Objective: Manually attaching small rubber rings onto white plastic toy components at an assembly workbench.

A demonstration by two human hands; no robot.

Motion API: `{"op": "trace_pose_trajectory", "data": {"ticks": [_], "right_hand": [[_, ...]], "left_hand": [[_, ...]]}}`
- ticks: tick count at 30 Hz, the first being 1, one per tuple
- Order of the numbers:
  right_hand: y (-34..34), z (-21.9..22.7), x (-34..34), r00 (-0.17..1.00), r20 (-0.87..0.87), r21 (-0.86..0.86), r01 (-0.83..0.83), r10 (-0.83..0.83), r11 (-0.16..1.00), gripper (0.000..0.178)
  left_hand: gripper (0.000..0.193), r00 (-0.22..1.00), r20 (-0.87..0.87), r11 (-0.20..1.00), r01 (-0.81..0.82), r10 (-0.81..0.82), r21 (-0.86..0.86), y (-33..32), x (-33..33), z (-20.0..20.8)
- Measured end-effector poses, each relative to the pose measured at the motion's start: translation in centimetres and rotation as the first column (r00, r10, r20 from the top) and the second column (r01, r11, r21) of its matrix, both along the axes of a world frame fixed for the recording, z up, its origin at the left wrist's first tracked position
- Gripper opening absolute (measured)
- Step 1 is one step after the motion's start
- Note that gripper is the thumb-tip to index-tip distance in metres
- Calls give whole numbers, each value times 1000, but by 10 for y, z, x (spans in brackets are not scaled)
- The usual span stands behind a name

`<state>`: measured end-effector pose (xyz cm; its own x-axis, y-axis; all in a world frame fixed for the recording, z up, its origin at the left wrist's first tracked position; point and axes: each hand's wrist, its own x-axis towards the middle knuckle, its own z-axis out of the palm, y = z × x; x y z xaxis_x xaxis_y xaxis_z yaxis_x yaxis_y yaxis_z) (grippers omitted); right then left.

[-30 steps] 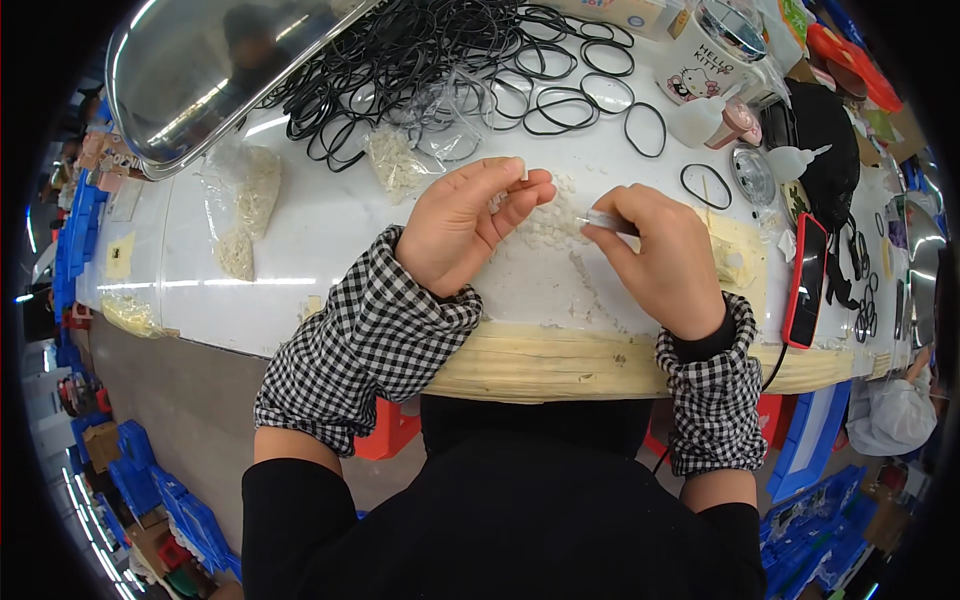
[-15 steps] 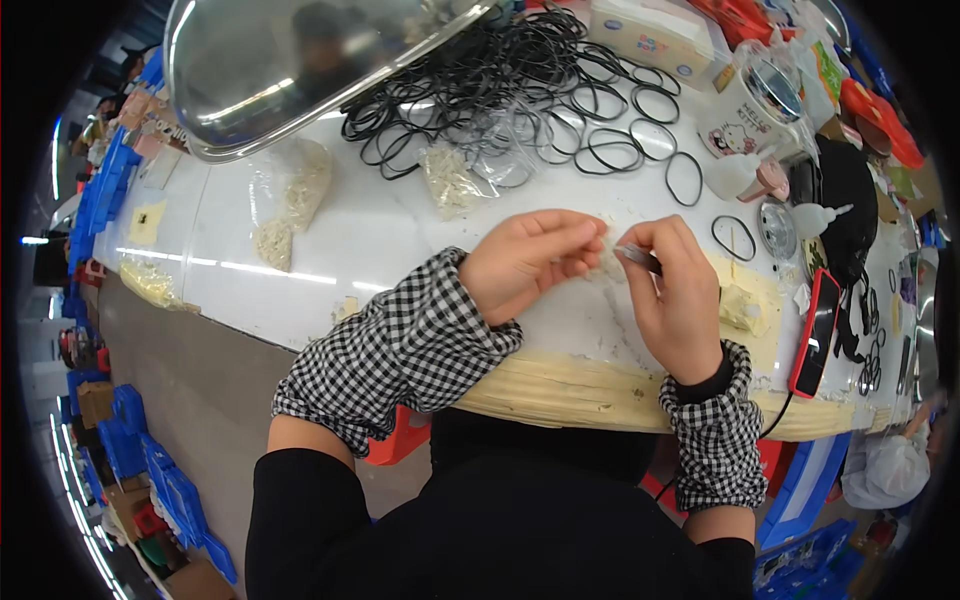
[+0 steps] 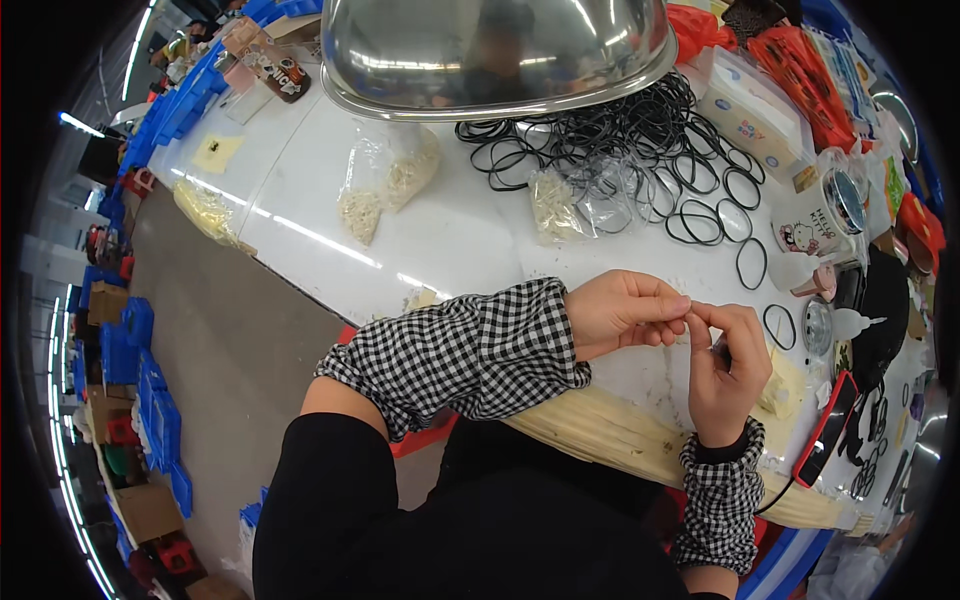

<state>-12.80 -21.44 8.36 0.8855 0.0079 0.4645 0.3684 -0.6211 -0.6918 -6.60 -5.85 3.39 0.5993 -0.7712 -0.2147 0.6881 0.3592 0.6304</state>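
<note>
My left hand (image 3: 622,315) is closed in a pinch, thumb against forefinger; whatever sits between them is too small to name. Its fingertips meet those of my right hand (image 3: 730,372), whose thumb and forefinger also come together. Inside the curled right fingers a small dark metal tool (image 3: 721,348) shows in part; its kind is hidden. Both hands are above the near edge of the white table (image 3: 470,240). Beyond them lies a clear bag of small pale pieces (image 3: 556,208), beside a heap of black rubber rings (image 3: 640,130).
A large shiny metal lamp shade (image 3: 500,60) overhangs the far side. Another bag of pale pieces (image 3: 360,212) lies to the left. On the right are a white tissue box (image 3: 755,115), a white cup (image 3: 808,230), a squeeze bottle (image 3: 850,322) and a red-edged phone (image 3: 826,430).
The view has swung left, so the table and hands appear further right and lower. My fingertips have come together from slightly apart, and the dark tool has sunk into my right hand.
</note>
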Motion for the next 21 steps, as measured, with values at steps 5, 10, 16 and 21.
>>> {"op": "trace_pose_trajectory", "data": {"ticks": [5, 10, 16, 21], "right_hand": [[-2, -3, 4, 994, 107, -29, -2, 5, 1000, 11], [-7, -5, 5, 998, 63, 6, -22, 22, 1000, 13], [-10, -5, 5, 999, 29, 88, -35, 33, 995, 18], [-8, -4, 5, 999, 39, 119, -39, 35, 992, 18]], "left_hand": [[15, 1000, 21, 1000, -18, 18, 3, -1, 0, 4], [16, 999, 38, 999, -15, 14, 38, 0, 0, 11], [17, 997, 58, 998, -51, 50, 27, 1, 2, 11], [18, 995, 70, 997, -67, 65, 32, 1, 2, 11]]}}
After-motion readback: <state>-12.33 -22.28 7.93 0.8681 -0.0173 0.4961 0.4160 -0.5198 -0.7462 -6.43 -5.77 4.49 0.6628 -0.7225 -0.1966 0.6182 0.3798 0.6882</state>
